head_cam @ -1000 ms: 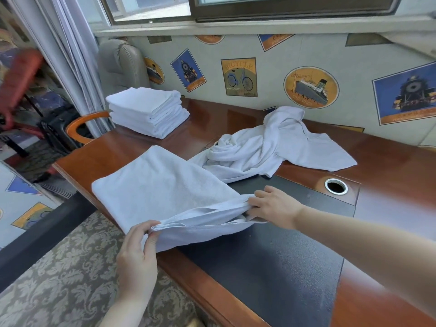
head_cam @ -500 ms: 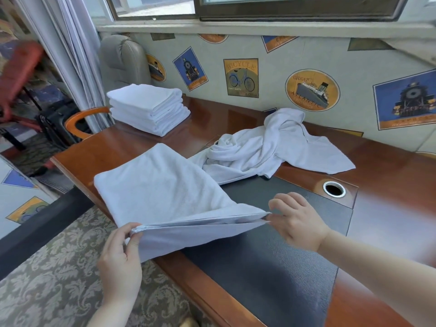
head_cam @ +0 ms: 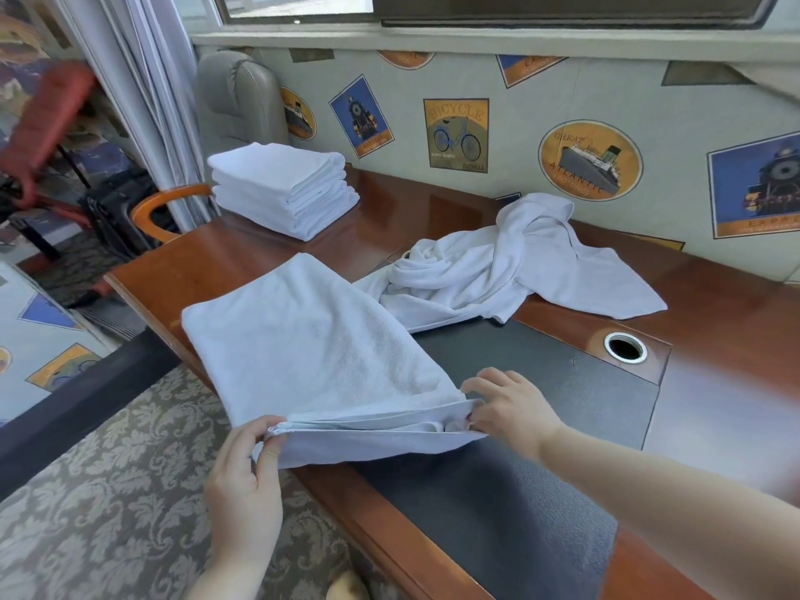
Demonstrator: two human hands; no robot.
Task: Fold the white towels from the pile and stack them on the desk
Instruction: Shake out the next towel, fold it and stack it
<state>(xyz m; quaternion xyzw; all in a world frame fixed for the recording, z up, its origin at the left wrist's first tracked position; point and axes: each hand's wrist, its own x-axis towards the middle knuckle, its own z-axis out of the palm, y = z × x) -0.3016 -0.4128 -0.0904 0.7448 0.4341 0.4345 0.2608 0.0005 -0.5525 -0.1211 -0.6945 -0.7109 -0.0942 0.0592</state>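
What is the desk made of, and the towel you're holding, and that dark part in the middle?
Desk: looks like varnished reddish wood, glossy with reflections.
Towel: soft white terry cloth, probably cotton, with a nubby surface.
Dark pad: black, matte, pebbled like leather or vinyl; cannot tell which.

— What stands behind the grip?
— A pale wall (head_cam: 532, 93) with bicycle, ship and train posters, under a window (head_cam: 476, 10).
— And left of it?
— A grey chair (head_cam: 238, 97), white curtains (head_cam: 147, 80), and patterned carpet (head_cam: 108, 504) below.
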